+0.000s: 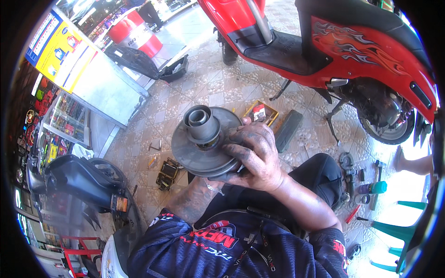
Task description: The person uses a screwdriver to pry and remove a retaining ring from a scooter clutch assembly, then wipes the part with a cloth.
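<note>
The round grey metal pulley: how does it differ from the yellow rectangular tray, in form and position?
Form: the round grey metal pulley is a disc with a raised tubular hub; the yellow rectangular tray is an open container with a red-and-white item inside.
Position: the pulley is in the grip of the right hand; the tray rests on the tiled floor.

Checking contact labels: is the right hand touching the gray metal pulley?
Touching. The head view shows the right hand at the pulley, its fingers laid over the disc face.
</note>
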